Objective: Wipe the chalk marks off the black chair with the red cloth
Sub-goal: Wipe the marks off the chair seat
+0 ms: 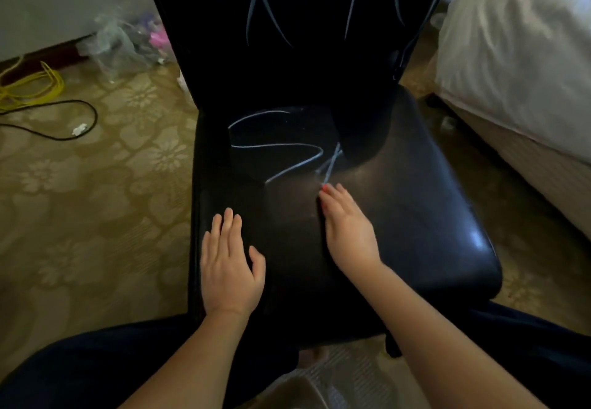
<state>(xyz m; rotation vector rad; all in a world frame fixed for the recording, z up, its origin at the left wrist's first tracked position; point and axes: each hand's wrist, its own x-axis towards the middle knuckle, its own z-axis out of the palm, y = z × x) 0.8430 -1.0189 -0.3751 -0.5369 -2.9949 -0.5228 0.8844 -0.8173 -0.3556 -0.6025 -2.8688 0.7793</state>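
Coiled yellow cable [32, 85] left, white-sheeted bed [518, 57] right, glossy black leather chair [415, 200] between, white chalk marks [287, 152] on seat, left hand [228, 268] front-left, right hand [348, 229] just below marks, both flat, fingers straight, gripping nothing.

Open seat [399, 210] between and beyond left hand [228, 268] and right hand [347, 226]; walled behind by upright backrest [303, 66], hemmed right by the bed [518, 57]; open floor [96, 200] left, cables [48, 101] farther off.

I see a dim, soft frame: glare on the chair seat [476, 236] at right, backrest black, edges bowed.
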